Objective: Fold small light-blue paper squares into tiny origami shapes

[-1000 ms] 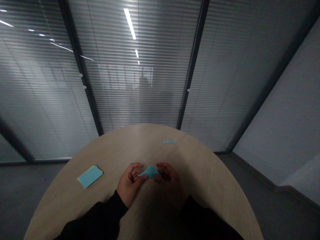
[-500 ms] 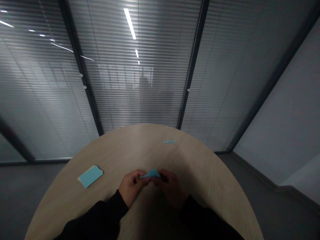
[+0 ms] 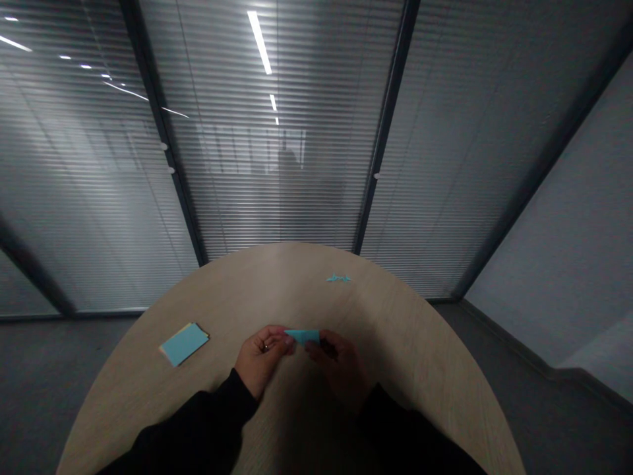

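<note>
Between my hands, over the near middle of the table, is a small piece of folded blue paper (image 3: 303, 336), its upper edge straight and level. My left hand (image 3: 260, 356) pinches its left end between thumb and fingers; a ring shows on one finger. My right hand (image 3: 342, 361), in shadow, grips the right end the same way. The fingertips hide both ends of the paper and part of its lower edge.
A stack of blue and yellowish paper sheets (image 3: 184, 344) lies on the left of the round wooden table (image 3: 267, 284). Small folded blue paper pieces (image 3: 339, 278) stand toward the far edge. Glass panels with blinds (image 3: 297, 198) rise behind.
The paper showed a raised triangular peak before; now it appears as a narrow strip with a straight top edge. My hands stay at its two ends, slightly farther apart. The view has shifted slightly.
</note>
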A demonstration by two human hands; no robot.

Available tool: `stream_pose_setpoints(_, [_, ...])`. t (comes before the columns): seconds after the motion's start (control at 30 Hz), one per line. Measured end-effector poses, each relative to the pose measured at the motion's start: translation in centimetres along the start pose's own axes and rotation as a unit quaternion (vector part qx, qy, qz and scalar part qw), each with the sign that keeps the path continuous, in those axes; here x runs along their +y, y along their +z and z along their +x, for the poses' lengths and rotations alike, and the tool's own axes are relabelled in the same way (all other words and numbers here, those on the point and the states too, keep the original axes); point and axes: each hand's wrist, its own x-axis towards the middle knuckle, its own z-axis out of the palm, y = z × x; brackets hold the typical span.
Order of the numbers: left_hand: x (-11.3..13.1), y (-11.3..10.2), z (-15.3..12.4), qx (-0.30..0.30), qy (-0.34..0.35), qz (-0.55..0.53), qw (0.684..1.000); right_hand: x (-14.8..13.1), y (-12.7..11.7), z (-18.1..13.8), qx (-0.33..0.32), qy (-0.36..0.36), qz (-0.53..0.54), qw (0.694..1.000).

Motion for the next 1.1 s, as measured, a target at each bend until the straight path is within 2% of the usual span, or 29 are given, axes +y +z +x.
stream_pose_setpoints(0.4, [-0.04,0.1,0.02,0.013,0.014,-0.026,0.999,-0.54,-0.32,-0.07,0.002,-0.055,-0.046,0.997])
stream_pose_setpoints(0.7, [0.02,0.33,-0.16,0.004,0.008,-0.04,0.999,-0.63,-0.02,-0.28,0.073,-0.06,-0.08,0.992])
stream_pose_setpoints(0.87, [0.1,0.3,-0.26,0.001,-0.002,-0.007,1.0,-0.62,-0.06,-0.26,0.058,-0.07,-0.082,0.992])
stream_pose_setpoints(1.1, [-0.12,0.3,-0.36,-0.012,0.005,0.013,1.0,-0.53,0.21,-0.3,0.078,-0.127,-0.127,0.981])
